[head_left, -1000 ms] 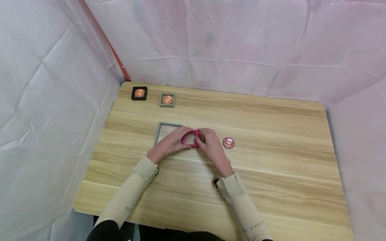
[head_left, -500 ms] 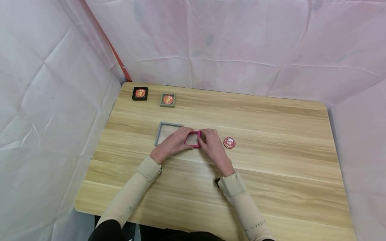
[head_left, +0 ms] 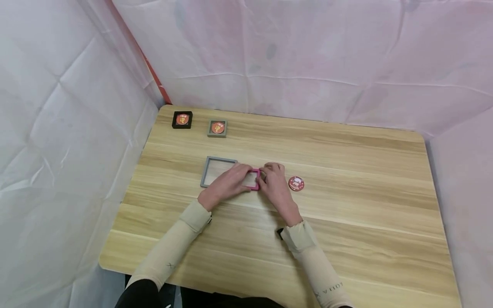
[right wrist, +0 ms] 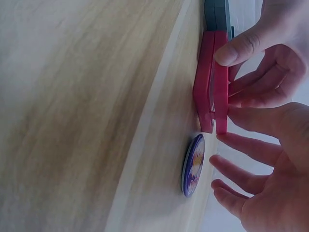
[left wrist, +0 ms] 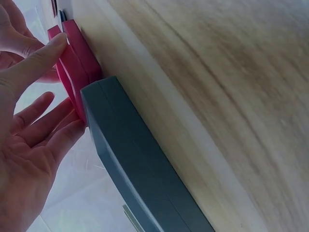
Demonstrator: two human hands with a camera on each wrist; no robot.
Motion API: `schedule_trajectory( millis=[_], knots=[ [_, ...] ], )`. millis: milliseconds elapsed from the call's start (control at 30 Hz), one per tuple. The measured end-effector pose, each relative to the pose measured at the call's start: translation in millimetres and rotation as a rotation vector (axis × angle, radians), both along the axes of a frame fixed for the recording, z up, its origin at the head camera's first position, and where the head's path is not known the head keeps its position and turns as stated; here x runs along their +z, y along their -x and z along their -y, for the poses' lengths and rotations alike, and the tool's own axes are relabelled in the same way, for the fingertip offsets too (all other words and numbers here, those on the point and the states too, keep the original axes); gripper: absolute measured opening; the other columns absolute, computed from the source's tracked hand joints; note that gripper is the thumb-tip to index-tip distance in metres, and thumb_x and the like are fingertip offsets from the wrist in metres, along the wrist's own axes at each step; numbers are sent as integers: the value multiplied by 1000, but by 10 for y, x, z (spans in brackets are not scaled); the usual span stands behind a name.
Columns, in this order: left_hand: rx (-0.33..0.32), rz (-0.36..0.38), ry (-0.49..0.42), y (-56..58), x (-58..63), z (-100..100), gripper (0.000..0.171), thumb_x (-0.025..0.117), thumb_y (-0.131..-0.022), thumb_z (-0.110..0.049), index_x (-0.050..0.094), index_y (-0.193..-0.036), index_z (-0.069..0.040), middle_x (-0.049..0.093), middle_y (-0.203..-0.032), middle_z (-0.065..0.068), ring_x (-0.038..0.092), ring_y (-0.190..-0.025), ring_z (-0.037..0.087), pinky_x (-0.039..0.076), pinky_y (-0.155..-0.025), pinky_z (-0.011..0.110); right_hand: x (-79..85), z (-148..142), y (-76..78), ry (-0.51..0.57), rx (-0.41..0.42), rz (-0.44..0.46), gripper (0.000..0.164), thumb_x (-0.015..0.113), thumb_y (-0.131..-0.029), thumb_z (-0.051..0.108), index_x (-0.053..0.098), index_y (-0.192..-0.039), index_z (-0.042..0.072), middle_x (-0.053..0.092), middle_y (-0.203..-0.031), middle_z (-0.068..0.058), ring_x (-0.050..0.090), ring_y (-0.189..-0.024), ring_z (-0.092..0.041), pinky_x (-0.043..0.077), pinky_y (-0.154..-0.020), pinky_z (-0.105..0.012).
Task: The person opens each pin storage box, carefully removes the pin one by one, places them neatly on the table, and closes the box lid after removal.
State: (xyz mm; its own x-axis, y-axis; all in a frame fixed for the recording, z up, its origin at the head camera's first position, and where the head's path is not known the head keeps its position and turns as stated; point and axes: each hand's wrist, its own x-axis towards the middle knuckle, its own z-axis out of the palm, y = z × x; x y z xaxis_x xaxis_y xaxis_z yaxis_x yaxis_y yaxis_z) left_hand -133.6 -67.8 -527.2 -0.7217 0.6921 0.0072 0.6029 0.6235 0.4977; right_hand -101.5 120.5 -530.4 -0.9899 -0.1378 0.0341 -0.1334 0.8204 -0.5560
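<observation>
The counter [head_left: 366, 192] carried everything, its middle serving as the working spot. The grey frame [head_left: 204, 174] lay flat on it, left of the work and partly hidden by the left hand [head_left: 226, 184]. That hand pinched the pink frame [right wrist: 204, 82] from its left side, thumb and fingers spread over near and far edges, likely because such a span steadies it. The right hand [head_left: 276, 184] was clamped on the right edge, thumb and finger on the upper leaf (the two leaves stood slightly apart there, which probably explains the choice of edge). The pink frame sat between the hands, just beside the grey frame; whether they touched I could not tell. The black case [head_left: 174, 120] and small grey case [head_left: 217, 135] stood near the far edge, perhaps to be out of the way. The badge [head_left: 296, 183] lay face up beside the right hand, seemingly for easy reach.
</observation>
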Motion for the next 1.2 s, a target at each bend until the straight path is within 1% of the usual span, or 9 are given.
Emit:
schedule_trajectory(
  millis=[167,233,400,600,700,833,933,1067,1200],
  knots=[
    [-9,-2,-3,-2,13,5,56,80,-87,-27,58,-133,-4,68,-130,11,59,-121,23,49,-113,40,28,27,-7,17,-23,7,35,73,-91,13,72,-120,-6,62,-130,-26,45,-129,-44,44,-111,-53],
    [-13,-3,2,5,16,3,56,80,-88,-27,58,-134,-4,67,-130,10,59,-121,22,49,-112,40,44,33,-2,25,-32,14,34,73,-91,12,72,-119,-7,62,-130,-27,44,-129,-44,45,-110,-53],
    [-12,-7,38,24,26,-8,57,80,-87,-27,57,-135,-5,66,-133,10,58,-125,23,47,-115,39,69,35,15,32,-40,34,35,73,-91,12,71,-119,-8,60,-132,-26,41,-132,-43,46,-110,-52],
    [-12,-3,26,23,33,-10,56,81,-86,-23,58,-133,-3,65,-131,12,58,-124,24,53,-108,37,52,34,27,36,-39,31,35,74,-90,13,72,-119,-8,60,-132,-26,41,-131,-43,45,-109,-53],
    [-17,-6,23,5,2,-2,56,80,-88,-24,57,-135,-4,63,-135,12,56,-127,24,52,-110,37,38,31,19,49,-42,41,35,74,-91,12,72,-118,-9,61,-131,-27,43,-129,-43,44,-109,-53],
    [-29,-11,30,-29,-44,18,61,76,-91,-27,54,-141,-3,59,-144,13,52,-135,25,47,-116,38,14,19,5,67,-51,71,34,74,-91,12,71,-118,-10,60,-131,-27,43,-128,-44,43,-109,-54],
    [-32,-8,24,-39,-54,36,63,76,-91,-28,52,-145,-3,56,-149,14,49,-140,26,44,-119,40,12,14,2,87,-61,96,35,74,-91,12,71,-118,-9,59,-132,-28,42,-130,-45,42,-110,-54],
    [-41,6,10,-28,-30,66,62,75,-92,-27,52,-146,-4,53,-153,16,47,-143,29,42,-121,43,24,16,10,109,-69,128,36,74,-91,13,70,-120,-8,56,-135,-28,39,-131,-45,42,-110,-55],
    [-32,39,-9,8,51,106,55,70,-97,-25,54,-145,-4,53,-153,17,48,-144,29,43,-120,45,44,17,23,119,-68,153,36,73,-91,13,70,-121,-8,53,-137,-28,38,-131,-45,42,-109,-56]
  ],
)
